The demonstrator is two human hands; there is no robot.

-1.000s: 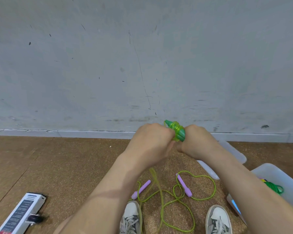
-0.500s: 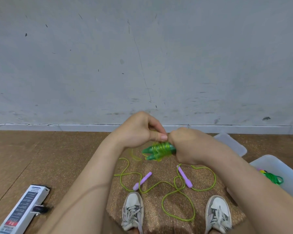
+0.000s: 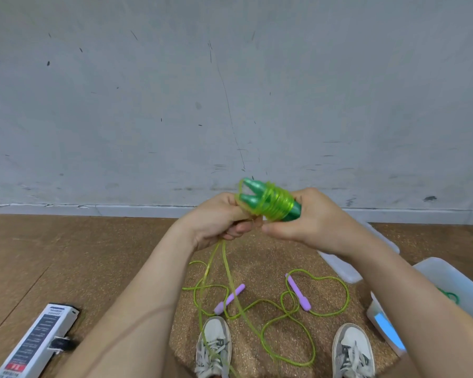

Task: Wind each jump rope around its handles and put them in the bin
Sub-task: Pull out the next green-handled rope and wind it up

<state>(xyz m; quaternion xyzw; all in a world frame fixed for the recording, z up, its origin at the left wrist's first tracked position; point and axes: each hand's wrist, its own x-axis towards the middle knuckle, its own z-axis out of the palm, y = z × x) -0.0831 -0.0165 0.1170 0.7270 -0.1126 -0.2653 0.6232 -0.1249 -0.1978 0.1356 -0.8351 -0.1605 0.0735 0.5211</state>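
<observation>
Two green jump-rope handles (image 3: 268, 203) lie side by side in front of me, with several turns of translucent green cord around them. My right hand (image 3: 309, 222) grips their right end. My left hand (image 3: 219, 225) holds the loose green cord (image 3: 224, 266) just below the handles' tips; two strands hang from it to the floor. A second rope with purple handles (image 3: 298, 291) and a lime cord lies loose on the floor between my shoes. The translucent bin (image 3: 448, 279) sits at the right and holds a green rope (image 3: 449, 294).
A clear bin lid (image 3: 347, 268) lies on the floor by the bin. A white box (image 3: 36, 342) lies at the lower left. My two white shoes (image 3: 215, 345) stand on the cork floor. A grey wall rises straight ahead.
The handles went from pointing up, to tipped low, to raised again with tips up-left. More cord is wound on them. My left hand moved from above the handles to below their tips.
</observation>
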